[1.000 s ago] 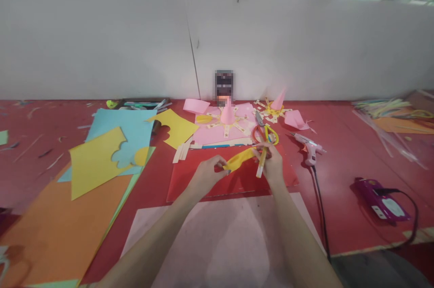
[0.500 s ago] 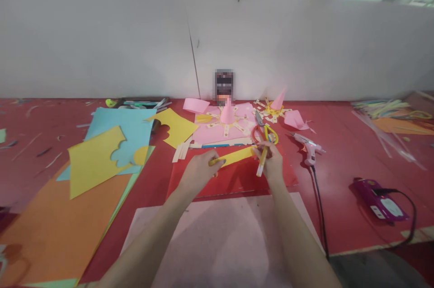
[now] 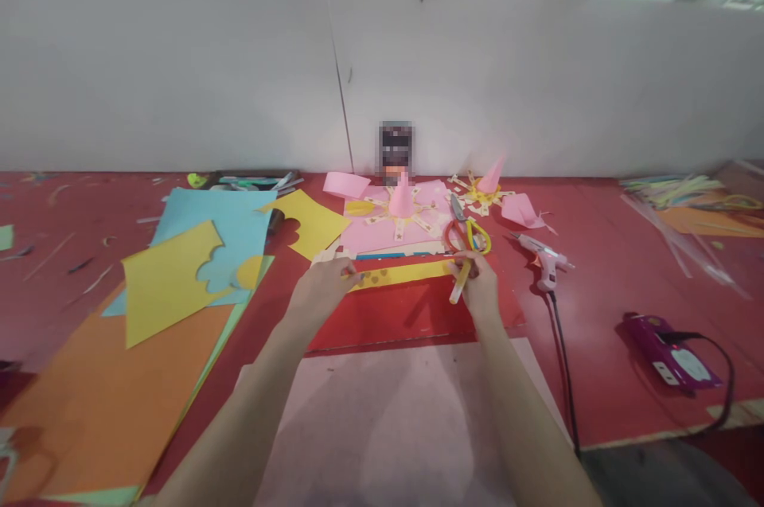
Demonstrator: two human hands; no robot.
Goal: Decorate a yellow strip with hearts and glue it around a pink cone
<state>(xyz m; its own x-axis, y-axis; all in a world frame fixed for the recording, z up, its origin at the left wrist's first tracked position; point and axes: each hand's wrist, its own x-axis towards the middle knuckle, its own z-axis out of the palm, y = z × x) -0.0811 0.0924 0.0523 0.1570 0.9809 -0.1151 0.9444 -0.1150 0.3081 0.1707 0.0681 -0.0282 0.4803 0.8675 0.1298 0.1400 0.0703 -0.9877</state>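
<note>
Listener: Where are the hands?

Describer: Picture a clock on the red table [image 3: 633,268], twelve pointing away from the person. At its centre is a yellow paper strip [image 3: 411,275], held nearly straight, with brownish heart-shaped marks toward its left end. The left hand [image 3: 325,284], at nine, pinches that end; the right hand [image 3: 481,284], at three, grips the other end and also holds a slim yellow tube [image 3: 459,284] with a pale tip. The hands are well apart

Listener: What is close by?

Describer: Beneath the strip lies a red sheet [image 3: 411,317]; whether they touch, I cannot tell. At six, between the forearms, is a pale pink sheet [image 3: 382,419]. At two, near the right hand, lie scissors [image 3: 464,222] with one red and one yellow handle. At twelve, a pink cone [image 3: 402,202] stands among patterned pale strips [image 3: 399,229]

Listener: And farther out?

Describer: A pink glue gun [image 3: 546,255] at three, a purple device [image 3: 674,362] at four, an orange sheet [image 3: 107,403] at eight. At nine, a scallop-edged yellow sheet [image 3: 161,288] overlaps a blue sheet [image 3: 239,212] at ten. A white partition [image 3: 507,77] rises beyond twelve
</note>
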